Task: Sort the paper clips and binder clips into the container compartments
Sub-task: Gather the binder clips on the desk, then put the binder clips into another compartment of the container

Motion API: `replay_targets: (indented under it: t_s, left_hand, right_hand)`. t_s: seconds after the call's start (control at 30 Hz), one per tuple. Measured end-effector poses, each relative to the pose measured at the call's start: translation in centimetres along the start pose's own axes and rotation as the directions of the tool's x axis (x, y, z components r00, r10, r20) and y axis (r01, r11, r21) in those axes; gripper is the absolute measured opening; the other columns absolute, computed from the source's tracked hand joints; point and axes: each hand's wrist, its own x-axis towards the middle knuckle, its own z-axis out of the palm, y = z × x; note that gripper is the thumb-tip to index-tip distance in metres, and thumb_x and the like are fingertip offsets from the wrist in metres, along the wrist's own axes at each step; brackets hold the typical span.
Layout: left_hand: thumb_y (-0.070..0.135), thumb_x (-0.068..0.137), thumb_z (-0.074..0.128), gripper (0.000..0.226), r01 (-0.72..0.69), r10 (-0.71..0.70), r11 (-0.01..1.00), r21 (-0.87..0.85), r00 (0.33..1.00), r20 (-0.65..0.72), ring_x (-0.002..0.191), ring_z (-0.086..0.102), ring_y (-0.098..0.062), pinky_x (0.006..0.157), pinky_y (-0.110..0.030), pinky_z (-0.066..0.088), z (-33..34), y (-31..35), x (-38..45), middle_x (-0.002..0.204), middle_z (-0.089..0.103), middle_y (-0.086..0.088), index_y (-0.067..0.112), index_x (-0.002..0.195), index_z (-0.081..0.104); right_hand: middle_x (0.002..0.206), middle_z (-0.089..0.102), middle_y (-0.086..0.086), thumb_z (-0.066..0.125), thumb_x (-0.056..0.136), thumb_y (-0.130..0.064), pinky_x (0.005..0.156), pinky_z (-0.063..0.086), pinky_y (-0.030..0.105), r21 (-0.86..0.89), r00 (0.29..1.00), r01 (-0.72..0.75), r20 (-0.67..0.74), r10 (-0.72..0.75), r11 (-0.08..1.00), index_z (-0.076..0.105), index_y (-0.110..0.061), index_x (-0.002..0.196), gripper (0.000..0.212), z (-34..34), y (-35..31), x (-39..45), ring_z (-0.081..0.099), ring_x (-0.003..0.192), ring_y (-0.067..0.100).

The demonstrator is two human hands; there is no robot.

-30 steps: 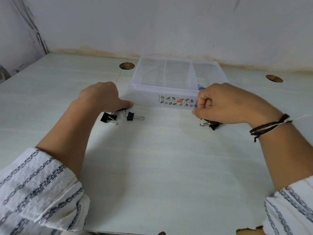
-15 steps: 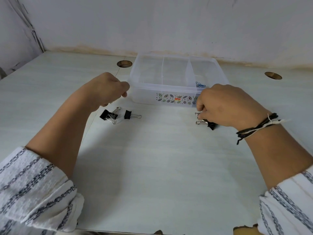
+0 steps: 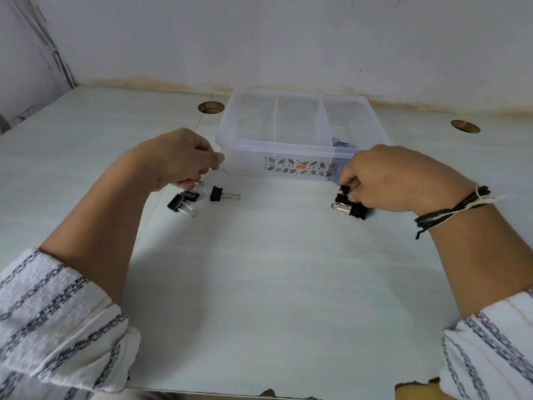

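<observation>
A clear plastic container (image 3: 297, 166) with three compartments stands at the back of the table. Blue paper clips (image 3: 341, 142) lie in its right compartment; the other two look bare. My left hand (image 3: 178, 157) is curled, its lower fingers touching the wire handle of a black binder clip (image 3: 189, 195). A larger binder clip (image 3: 176, 202) lies against it and a small one (image 3: 217, 194) to the right. My right hand (image 3: 389, 180) pinches a small black binder clip (image 3: 344, 189) just above a bigger binder clip (image 3: 357, 209) on the table.
Two round holes in the tabletop, one (image 3: 211, 107) left of the container and one (image 3: 465, 126) at the far right. A wall runs close behind the container. A brown object (image 3: 415, 391) pokes in at the table's front edge.
My left hand rose from the left clips to the container's left corner, then dropped back onto them. My right hand went from a fist to pinching a small clip.
</observation>
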Motion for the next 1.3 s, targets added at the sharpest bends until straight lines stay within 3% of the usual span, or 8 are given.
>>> replay_targets:
  t_s: [0.17, 0.3, 0.6, 0.7, 0.83, 0.93, 1.1, 1.3]
  left_hand:
    - [0.045, 0.087, 0.074, 0.035, -0.095, 0.108, 0.938, 0.334, 0.994, -0.021, 0.054, 0.037, -0.021, 0.057, -0.028, 0.033, -0.2, 0.2, -0.6, 0.060, 0.046, -0.001, 0.011, 0.078, 0.071]
    - [0.055, 0.075, 0.080, 0.035, -0.152, 0.174, 0.832, 0.533, 0.985, 0.009, 0.059, 0.050, -0.017, 0.057, -0.028, 0.035, -0.3, 0.5, -1.2, 0.066, 0.059, 0.001, 0.022, 0.076, 0.071]
    - [0.047, 0.063, 0.091, 0.035, -0.237, 0.153, 0.798, 0.554, 0.969, 0.194, 0.079, 0.066, -0.013, 0.069, -0.030, 0.047, -0.9, 0.4, -1.8, 0.093, 0.071, 0.011, 0.038, 0.092, 0.073]
    - [0.046, 0.066, 0.090, 0.023, -0.272, 0.192, 0.802, 0.532, 0.961, 0.201, 0.081, 0.068, -0.013, 0.080, -0.035, 0.051, -0.8, 0.5, -1.7, 0.083, 0.073, 0.015, 0.037, 0.080, 0.074]
    - [0.035, 0.074, 0.085, 0.018, -0.276, 0.205, 0.874, 0.399, 0.955, 0.213, 0.053, 0.055, -0.006, 0.067, -0.031, 0.044, -0.9, 0.6, -1.9, 0.072, 0.074, 0.004, 0.027, 0.082, 0.071]
    - [0.030, 0.056, 0.079, 0.041, -0.247, 0.180, 0.947, 0.204, 0.938, 0.298, 0.056, 0.047, -0.019, 0.065, -0.039, 0.038, -0.6, 0.8, -2.3, 0.087, 0.073, -0.019, 0.018, 0.092, 0.064]
    - [0.005, 0.063, 0.058, 0.027, -0.194, 0.176, 0.981, 0.012, 0.913, 0.369, 0.051, 0.027, -0.019, 0.053, -0.034, 0.018, -0.3, 0.5, -1.8, 0.082, 0.050, -0.016, 0.010, 0.089, 0.052]
    - [0.012, 0.053, 0.054, 0.030, -0.192, 0.333, 0.929, -0.317, 0.807, 0.488, 0.042, 0.013, -0.009, 0.046, -0.021, 0.011, -1.3, 0.5, -2.1, 0.064, 0.043, -0.009, 0.009, 0.082, 0.049]
  right_hand:
    - [0.079, 0.073, 0.007, 0.061, 0.090, -0.031, 0.070, 0.059, 0.042, 0.050, 0.999, 0.035, -0.015, -0.034, 0.998, 0.075, -0.013, 0.090, 0.022, 0.6, -0.6, 0.4, 0.068, 0.076, 0.029]
    - [0.084, 0.070, 0.002, 0.063, 0.090, -0.046, 0.070, 0.056, 0.038, 0.036, 0.993, 0.048, -0.113, -0.043, 0.998, 0.071, -0.019, 0.089, 0.028, 1.4, -1.7, 0.7, 0.065, 0.081, 0.028]
    - [0.080, 0.065, -0.016, 0.074, 0.088, -0.030, 0.067, 0.047, 0.028, 0.329, 0.984, 0.067, -0.176, -0.009, 0.942, 0.073, -0.028, 0.085, 0.004, -0.1, -2.5, 0.1, 0.065, 0.082, 0.013]
    - [0.081, 0.077, -0.009, 0.066, 0.095, -0.025, 0.056, 0.046, 0.028, 0.584, 0.985, 0.097, -0.174, 0.008, 0.806, 0.069, -0.025, 0.090, 0.006, -1.0, -2.1, -0.1, 0.059, 0.058, 0.015]
    - [0.073, 0.070, -0.003, 0.053, 0.097, -0.008, 0.041, 0.027, 0.020, 0.825, 0.998, -0.059, 0.050, 0.032, 0.563, 0.064, -0.021, 0.103, 0.018, -1.2, -1.4, 0.1, 0.033, 0.039, 0.009]
    - [0.058, 0.055, -0.007, 0.057, 0.092, -0.023, 0.050, 0.031, 0.025, 0.711, 0.993, -0.066, 0.113, -0.021, 0.700, 0.064, -0.011, 0.086, 0.014, -1.0, -1.9, -0.1, 0.035, 0.040, 0.006]
    - [0.066, 0.066, 0.003, 0.068, 0.067, -0.075, 0.062, 0.049, 0.030, 0.221, 0.998, -0.020, -0.048, 0.031, 0.975, 0.066, -0.009, 0.080, 0.067, 0.0, -4.3, -0.8, 0.062, 0.063, 0.017]
    - [0.063, 0.055, 0.004, 0.072, 0.079, -0.058, 0.058, 0.044, 0.034, 0.176, 0.997, 0.070, -0.040, -0.064, 0.982, 0.060, -0.005, 0.073, 0.055, 1.2, -5.4, -0.1, 0.055, 0.063, 0.025]
